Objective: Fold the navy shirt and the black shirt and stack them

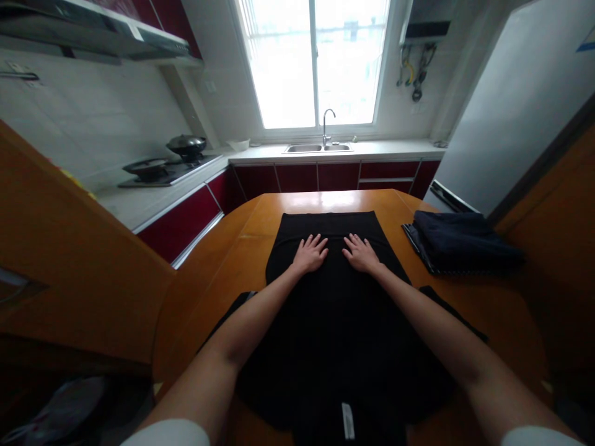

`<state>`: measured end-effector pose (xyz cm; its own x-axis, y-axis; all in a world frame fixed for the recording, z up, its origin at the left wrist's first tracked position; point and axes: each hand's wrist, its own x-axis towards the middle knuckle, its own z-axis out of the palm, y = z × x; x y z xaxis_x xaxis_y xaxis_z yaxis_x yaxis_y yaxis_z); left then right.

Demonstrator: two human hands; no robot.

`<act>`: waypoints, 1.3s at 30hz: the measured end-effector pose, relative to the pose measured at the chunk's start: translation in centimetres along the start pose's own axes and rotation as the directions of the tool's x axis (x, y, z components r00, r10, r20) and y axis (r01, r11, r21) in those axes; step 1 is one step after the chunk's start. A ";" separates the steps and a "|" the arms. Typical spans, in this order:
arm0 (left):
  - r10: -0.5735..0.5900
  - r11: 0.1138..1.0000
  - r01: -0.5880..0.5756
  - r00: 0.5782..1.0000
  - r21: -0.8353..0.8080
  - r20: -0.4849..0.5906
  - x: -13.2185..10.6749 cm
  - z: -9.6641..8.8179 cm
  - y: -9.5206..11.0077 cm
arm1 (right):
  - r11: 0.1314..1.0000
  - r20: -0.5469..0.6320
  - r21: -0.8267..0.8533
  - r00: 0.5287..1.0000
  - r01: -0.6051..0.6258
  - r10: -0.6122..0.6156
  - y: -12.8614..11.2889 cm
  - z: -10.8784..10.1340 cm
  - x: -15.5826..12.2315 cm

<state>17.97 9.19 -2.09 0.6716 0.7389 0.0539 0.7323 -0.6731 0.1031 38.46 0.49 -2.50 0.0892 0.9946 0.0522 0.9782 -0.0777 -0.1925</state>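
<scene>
A black garment (334, 322) lies spread flat on the round wooden table (223, 266), its far hem toward the window and a white label near me. My left hand (310, 253) rests flat on the cloth, fingers stretched out and slightly spread. My right hand (361, 253) lies flat beside it, a small gap apart, fingers likewise extended. Both palms press on the upper middle of the garment and hold nothing.
A folded dark garment (458, 241) sits on the table's right side. Beyond the table run red cabinets (325, 176), a counter with a sink and tap (320, 145), and a stove with pans (167, 164) at left. A grey fridge (511, 111) stands at right.
</scene>
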 end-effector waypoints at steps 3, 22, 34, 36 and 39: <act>-0.205 0.979 0.205 0.979 0.011 0.006 2.3 -1.5 -5.2 | 0.992 -0.002 -0.023 0.992 -0.126 0.126 5.3 -1.1 2.3; -0.287 0.958 0.287 0.958 -0.026 0.005 11.2 -1.8 -12.7 | 0.980 -0.057 0.022 0.978 -0.199 0.200 9.2 -1.4 12.8; -0.010 0.999 0.011 1.000 -0.031 0.027 10.6 0.0 -3.9 | 0.992 -0.012 0.037 0.993 0.121 -0.121 1.8 0.5 11.0; -0.174 0.985 0.175 0.984 -0.015 0.037 9.5 -1.5 -7.1 | 1.000 -0.036 0.019 0.999 -0.019 0.020 4.9 -0.5 9.8; -0.402 0.914 0.402 0.915 0.059 -0.010 7.4 -4.0 -10.5 | 0.988 -0.114 0.005 0.981 -0.157 0.156 8.0 -2.3 7.2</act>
<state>14.79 21.86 1.19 0.3190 0.9476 0.0179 0.9458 -0.3195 0.0578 47.40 6.90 -1.45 0.2617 0.9560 0.1328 0.9512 -0.2322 -0.2034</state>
